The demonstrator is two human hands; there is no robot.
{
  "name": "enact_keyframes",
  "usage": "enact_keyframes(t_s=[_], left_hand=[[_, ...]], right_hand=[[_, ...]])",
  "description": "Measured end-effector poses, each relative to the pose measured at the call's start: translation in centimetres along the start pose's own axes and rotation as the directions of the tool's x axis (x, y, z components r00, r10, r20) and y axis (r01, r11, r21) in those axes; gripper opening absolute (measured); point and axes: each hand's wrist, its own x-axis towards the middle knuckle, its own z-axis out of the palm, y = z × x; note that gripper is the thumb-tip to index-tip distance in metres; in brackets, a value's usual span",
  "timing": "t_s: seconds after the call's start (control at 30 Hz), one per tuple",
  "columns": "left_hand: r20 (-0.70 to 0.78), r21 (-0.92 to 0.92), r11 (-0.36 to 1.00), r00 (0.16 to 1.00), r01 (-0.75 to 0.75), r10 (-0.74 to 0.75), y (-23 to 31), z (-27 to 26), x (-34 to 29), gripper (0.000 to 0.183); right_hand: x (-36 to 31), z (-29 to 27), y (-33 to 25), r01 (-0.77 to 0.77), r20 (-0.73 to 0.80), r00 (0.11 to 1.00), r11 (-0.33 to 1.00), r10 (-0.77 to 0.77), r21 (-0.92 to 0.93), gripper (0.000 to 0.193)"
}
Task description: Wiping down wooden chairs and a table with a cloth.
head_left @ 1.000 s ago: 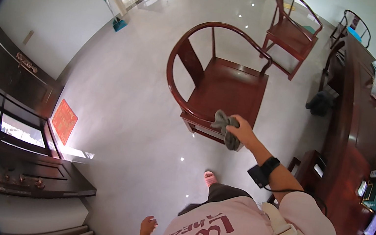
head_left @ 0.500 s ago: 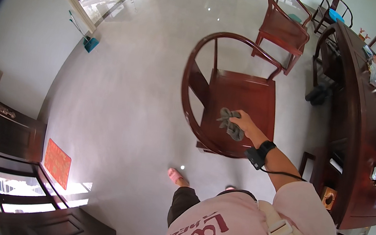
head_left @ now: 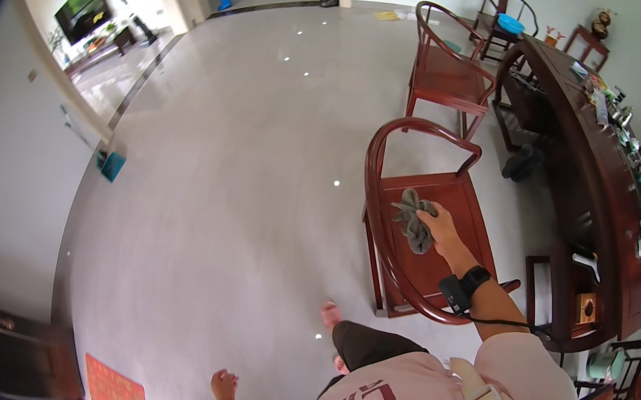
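My right hand (head_left: 442, 228) is closed on a crumpled grey cloth (head_left: 416, 237), which hangs in loose folds over the seat of a dark red wooden armchair (head_left: 467, 197). The chair's rounded top rail curves around the near and left side of the hand. Whether the cloth touches the wood, I cannot tell. A black band with a small box and a cable sits on my right wrist. Low in the view, well left of the chair, my left hand (head_left: 224, 386) hangs over the floor with its fingers curled in and nothing seen in them.
A second wooden armchair (head_left: 451, 79) stands farther back. Along the right runs a long dark table (head_left: 591, 152) with cups and tea things on it. A blue-green dustpan (head_left: 112, 166) leans by the left wall, and a red mat (head_left: 115, 390) lies at lower left.
My view has swung, so the near chair now appears lower and farther right. My right hand still grips the cloth over the seat. My left hand has come into view at the bottom.
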Motion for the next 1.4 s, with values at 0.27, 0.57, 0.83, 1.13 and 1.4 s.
enact_keyframes(t_s=[0.27,0.57,0.83,1.13,1.4], left_hand=[[0.518,0.487,0.820,0.855,-0.301,0.007,11.7,10.9,15.0,0.043],[0.249,0.589,0.790,0.891,0.173,-0.380,16.6,5.7,29.8,0.029],[0.388,0.651,0.759,0.853,0.016,-0.351,31.4,16.4,44.9,0.023],[0.420,0.605,0.796,0.856,-0.017,-0.301,53.4,31.5,68.6,0.021],[0.666,0.489,0.792,0.743,-0.365,-0.069,67.9,61.2,71.5,0.018]], right_hand=[[9.5,10.9,-0.9,0.267,-0.053,0.910,0.682,-0.410,-0.681,0.040],[21.4,15.2,-4.3,0.243,-0.045,0.908,0.611,-0.416,-0.753,0.040],[33.5,25.8,-5.5,0.078,-0.053,0.992,0.872,-0.118,-0.483,0.042],[46.3,27.7,-1.9,0.091,-0.124,0.972,0.802,-0.202,-0.590,0.044],[49.3,19.8,8.0,-0.509,-0.609,0.735,0.836,0.297,-0.206,0.056]])
